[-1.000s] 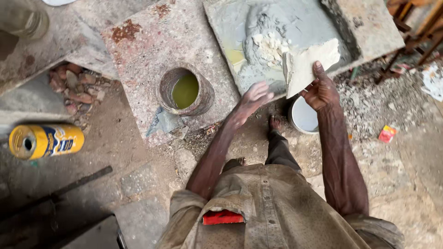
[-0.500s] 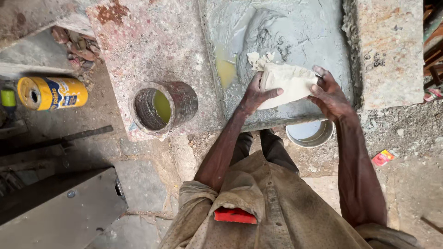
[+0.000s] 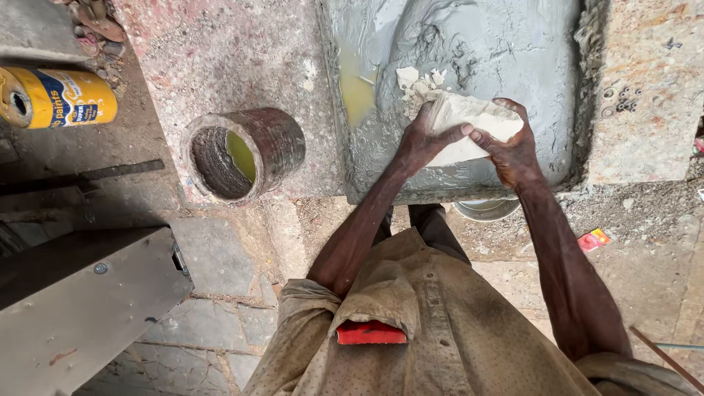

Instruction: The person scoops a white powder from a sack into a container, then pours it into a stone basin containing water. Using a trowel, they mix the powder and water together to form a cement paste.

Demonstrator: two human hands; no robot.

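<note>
Both hands closed on 1 pale, off-white block (image 3: pixel 469 125), held just above the near end of a shallow tray (image 3: pixel 587 88) of wet grey paste. Left hand (image 3: pixel 424 139) wrapped round the block's left end, thumb over its lower edge; right hand (image 3: pixel 513 150) clamped on the right end, fingers curled across the top. A few white crumbs (image 3: pixel 418 79) on the paste just beyond the block, beside a yellowish puddle (image 3: pixel 357 88). Left of the tray, on the speckled slab (image 3: pixel 220 51), 1 rusty can (image 3: pixel 246 154) tilted on its side with yellow-green liquid inside. Farther left, a yellow paint tin (image 3: pixel 59 97) lying on its side. Red card (image 3: pixel 370 332) sticking out of the shirt pocket.
</note>
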